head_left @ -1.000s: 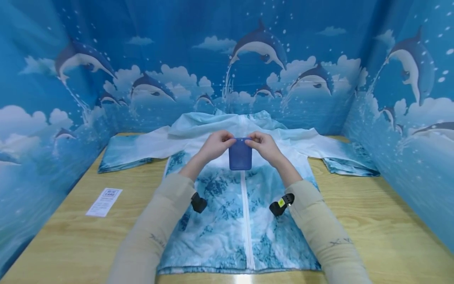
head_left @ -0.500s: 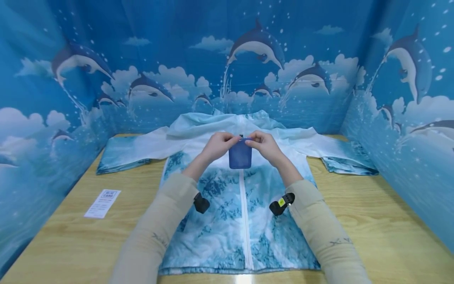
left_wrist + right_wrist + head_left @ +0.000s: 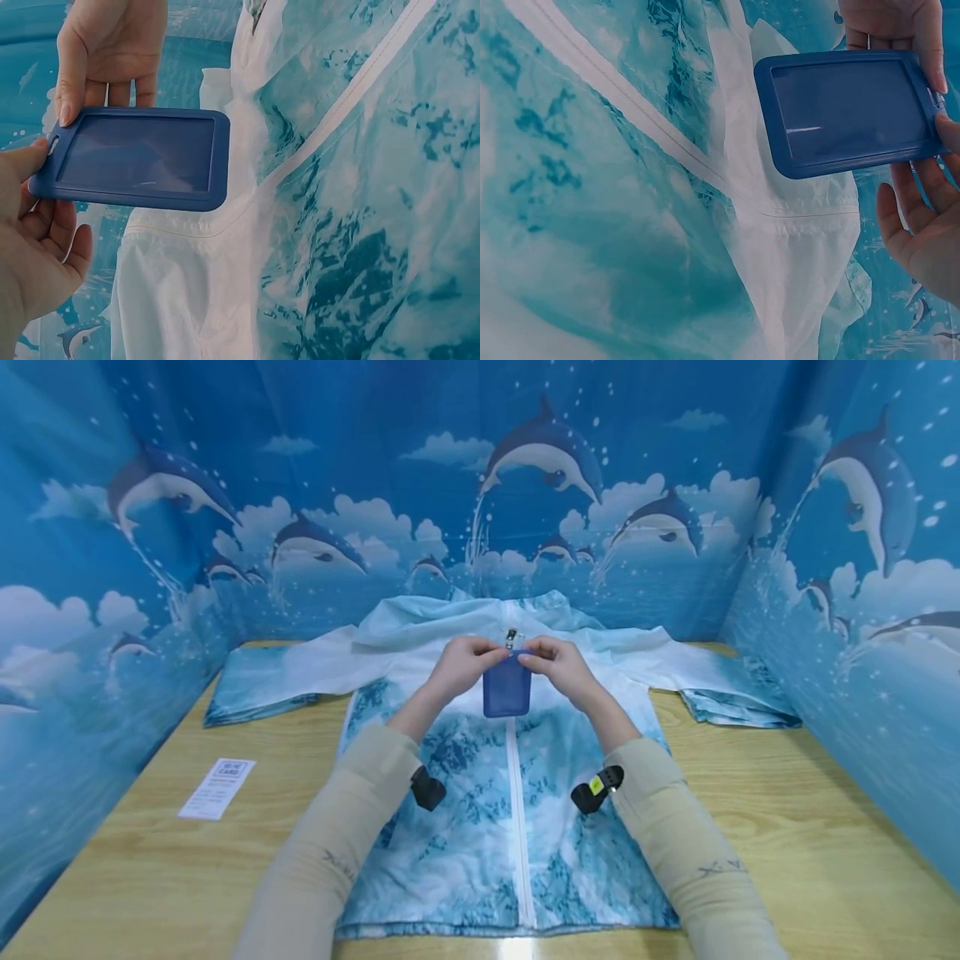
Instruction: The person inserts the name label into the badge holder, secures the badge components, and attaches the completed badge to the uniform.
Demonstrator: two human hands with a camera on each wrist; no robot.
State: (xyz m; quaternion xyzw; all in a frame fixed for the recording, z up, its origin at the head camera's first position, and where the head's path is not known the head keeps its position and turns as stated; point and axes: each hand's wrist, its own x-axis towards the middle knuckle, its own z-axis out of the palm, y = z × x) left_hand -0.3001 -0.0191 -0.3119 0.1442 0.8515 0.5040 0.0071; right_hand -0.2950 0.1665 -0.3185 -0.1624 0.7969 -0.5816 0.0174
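Both hands hold a blue card holder point(image 3: 507, 689) with a clear window, upright above the upper middle of a spread jacket. My left hand point(image 3: 463, 664) pinches its upper left corner between thumb and fingers. At the upper right corner, my right hand point(image 3: 561, 667) pinches it likewise. A small black-and-silver piece, perhaps a clip point(image 3: 512, 636), shows just above the top edge. Seen from the left wrist, the holder point(image 3: 142, 154) has a slot at the end between the thumbs. The zipped jacket point(image 3: 465, 793) is white and teal, lying below.
A white printed paper card point(image 3: 217, 789) lies on the wooden table point(image 3: 780, 827) to the left. The jacket's sleeves point(image 3: 262, 685) spread out to both sides. Dolphin-print curtains point(image 3: 420, 510) stand at the back and sides.
The black-and-silver piece has come into sight above the holder's top edge. Both hands keep their pinch at nearly the same spot; the left shifted slightly to the right.
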